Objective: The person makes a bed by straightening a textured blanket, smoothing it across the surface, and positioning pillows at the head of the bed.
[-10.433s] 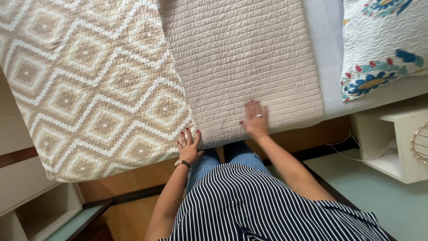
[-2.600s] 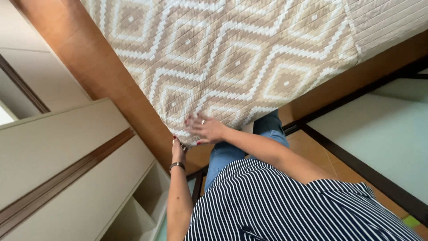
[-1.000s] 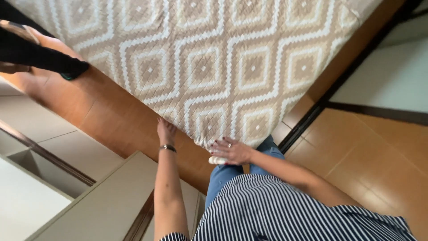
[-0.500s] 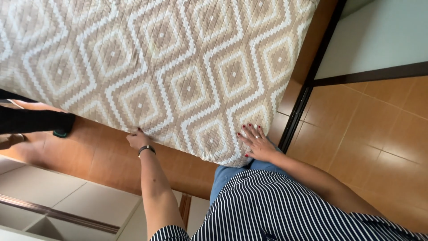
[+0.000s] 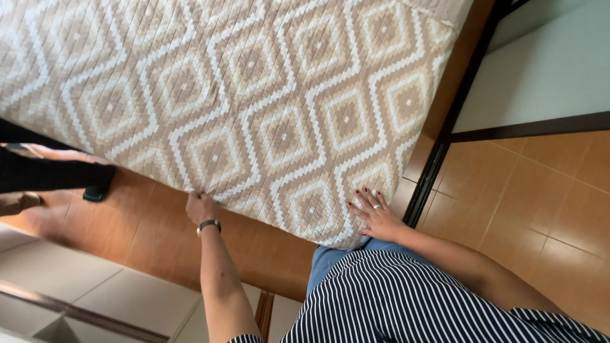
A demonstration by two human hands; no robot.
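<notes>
A quilted bed cover [image 5: 254,108] with a beige and white diamond pattern fills the upper part of the head view. My left hand [image 5: 201,206] pinches the cover's lower edge, with a dark wristband just behind it. My right hand [image 5: 375,215] lies flat with fingers spread on the cover near its corner, a ring on one finger. I wear a black and white striped top [image 5: 406,305] and blue jeans.
The wooden bed frame [image 5: 159,235] runs below the cover's edge. At the left, another person's dark sleeve [image 5: 51,174] reaches in. Orange floor tiles [image 5: 540,209] and a dark door track [image 5: 432,171] lie to the right, pale cabinets [image 5: 76,298] at the lower left.
The view has swung along the bed edge. My left hand has slid left and closed on the cover's edge; my right hand has shifted right and pressed flat near the corner.
</notes>
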